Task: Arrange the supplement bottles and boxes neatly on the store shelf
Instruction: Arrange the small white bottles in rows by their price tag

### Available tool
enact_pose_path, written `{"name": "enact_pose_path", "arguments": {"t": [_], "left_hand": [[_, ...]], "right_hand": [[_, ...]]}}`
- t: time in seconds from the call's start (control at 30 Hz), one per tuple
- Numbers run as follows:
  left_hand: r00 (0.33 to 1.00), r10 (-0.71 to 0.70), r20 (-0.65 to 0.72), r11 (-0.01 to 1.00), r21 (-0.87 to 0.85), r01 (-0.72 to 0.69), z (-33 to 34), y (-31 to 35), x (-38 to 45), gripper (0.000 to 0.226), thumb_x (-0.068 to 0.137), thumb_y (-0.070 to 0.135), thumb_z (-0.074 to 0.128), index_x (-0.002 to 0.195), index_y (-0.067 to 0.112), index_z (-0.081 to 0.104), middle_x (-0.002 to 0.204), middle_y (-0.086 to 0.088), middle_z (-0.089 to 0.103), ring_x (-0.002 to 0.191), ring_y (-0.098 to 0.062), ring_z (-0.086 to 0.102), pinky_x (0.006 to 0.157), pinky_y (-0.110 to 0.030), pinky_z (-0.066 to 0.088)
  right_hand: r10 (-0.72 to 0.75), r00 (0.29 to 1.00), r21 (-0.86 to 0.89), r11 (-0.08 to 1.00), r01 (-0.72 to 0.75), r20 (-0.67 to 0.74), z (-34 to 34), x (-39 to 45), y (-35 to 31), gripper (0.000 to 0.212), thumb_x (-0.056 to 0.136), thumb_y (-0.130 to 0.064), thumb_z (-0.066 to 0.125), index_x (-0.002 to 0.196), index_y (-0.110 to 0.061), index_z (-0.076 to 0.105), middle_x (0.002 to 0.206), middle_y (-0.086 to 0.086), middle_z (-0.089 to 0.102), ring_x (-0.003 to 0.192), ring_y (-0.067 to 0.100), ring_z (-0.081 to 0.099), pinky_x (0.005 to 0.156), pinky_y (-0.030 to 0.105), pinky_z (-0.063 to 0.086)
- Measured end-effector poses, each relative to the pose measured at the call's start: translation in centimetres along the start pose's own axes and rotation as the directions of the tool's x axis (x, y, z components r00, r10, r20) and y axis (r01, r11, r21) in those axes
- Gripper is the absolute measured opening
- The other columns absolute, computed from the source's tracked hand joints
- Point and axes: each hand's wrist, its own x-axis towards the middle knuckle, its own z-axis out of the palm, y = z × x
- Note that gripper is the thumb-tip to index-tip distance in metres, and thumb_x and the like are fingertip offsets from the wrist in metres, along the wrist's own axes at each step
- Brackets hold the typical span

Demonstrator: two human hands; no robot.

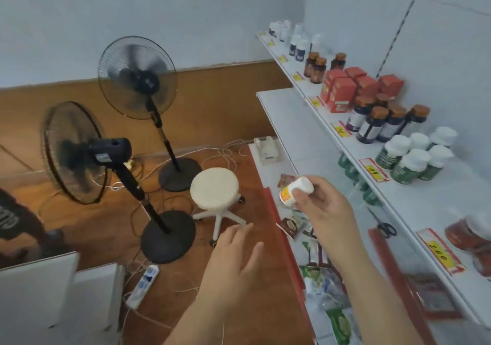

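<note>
Beside white store shelf (329, 132) | right hand (322, 209) grips small white-capped, orange-labelled bottle (295, 190), tilted, cap shelfward | shelf lies right | left hand (233, 262) open, empty

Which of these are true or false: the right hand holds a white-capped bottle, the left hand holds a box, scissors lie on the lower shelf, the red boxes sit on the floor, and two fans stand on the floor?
1. The right hand holds a white-capped bottle. True.
2. The left hand holds a box. False: it is open and holds nothing.
3. Scissors lie on the lower shelf. True.
4. The red boxes sit on the floor. False: they stand on the upper shelf.
5. Two fans stand on the floor. True.
</note>
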Motion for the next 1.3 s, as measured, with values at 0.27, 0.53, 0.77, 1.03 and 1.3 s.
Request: {"name": "enact_pose_path", "arguments": {"t": [0.27, 0.53, 0.77, 1.03, 1.3], "left_hand": [[0.999, -0.043, 0.002, 0.996, -0.079, 0.043, -1.4, -3.8, 13.2, 0.047, 0.098, 0.06, 0.041, 0.143, 0.046, 0.037, 0.129, 0.037, 0.027, 0.119, 0.017, 0.025, 0.1, -0.009, 0.024], [0.998, -0.005, 0.07, 0.999, -0.033, 0.007, -2.1, -3.5, 31.1, 0.045, 0.1, 0.053, 0.042, 0.142, 0.038, 0.043, 0.141, 0.021, 0.042, 0.129, 0.0, 0.041, 0.105, -0.022, 0.04], [0.991, -0.044, 0.123, 0.999, -0.011, 0.046, -4.9, -5.3, 44.8, 0.044, 0.102, 0.046, 0.042, 0.144, 0.033, 0.043, 0.144, 0.017, 0.043, 0.131, -0.002, 0.04, 0.101, -0.013, 0.03], [0.967, -0.06, 0.247, 0.998, 0.019, 0.057, -5.3, -10.4, 59.4, 0.04, 0.102, 0.041, 0.044, 0.14, 0.031, 0.048, 0.141, 0.016, 0.047, 0.12, -0.003, 0.051, 0.092, -0.011, 0.033], [0.932, -0.17, 0.319, 0.977, -0.07, 0.202, 0.5, -18.4, 74.9, 0.036, 0.101, 0.037, 0.051, 0.136, 0.029, 0.055, 0.133, 0.01, 0.056, 0.105, -0.004, 0.059, 0.087, -0.018, 0.045]], "right_hand": [[0.04, 0.999, -0.016, 0.999, -0.041, -0.024, 4.6, 13.0, 1.6, 0.02, 0.089, -0.036, 0.068, 0.108, -0.03, 0.065, 0.106, -0.012, 0.072, 0.101, 0.007, 0.068, 0.094, 0.037, 0.056], [0.15, 0.986, 0.005, 0.989, -0.15, -0.074, 7.4, 30.4, 5.7, 0.016, 0.091, -0.038, 0.066, 0.105, -0.032, 0.063, 0.104, -0.012, 0.071, 0.099, 0.009, 0.067, 0.095, 0.041, 0.056], [0.204, 0.978, -0.065, 0.976, -0.207, -0.052, 13.1, 45.0, 7.2, 0.017, 0.092, -0.037, 0.065, 0.108, -0.033, 0.061, 0.102, -0.011, 0.069, 0.094, 0.015, 0.068, 0.086, 0.046, 0.059], [0.287, 0.952, -0.131, 0.945, -0.299, -0.104, 19.2, 57.1, 10.6, 0.023, 0.091, -0.04, 0.066, 0.112, -0.036, 0.059, 0.111, -0.013, 0.068, 0.105, 0.012, 0.065, 0.085, 0.046, 0.06], [0.412, 0.899, -0.203, 0.877, -0.435, -0.147, 25.1, 69.9, 22.5, 0.031, 0.086, -0.059, 0.057, 0.111, -0.04, 0.058, 0.107, -0.013, 0.07, 0.101, 0.018, 0.068, 0.079, 0.045, 0.061]]}}
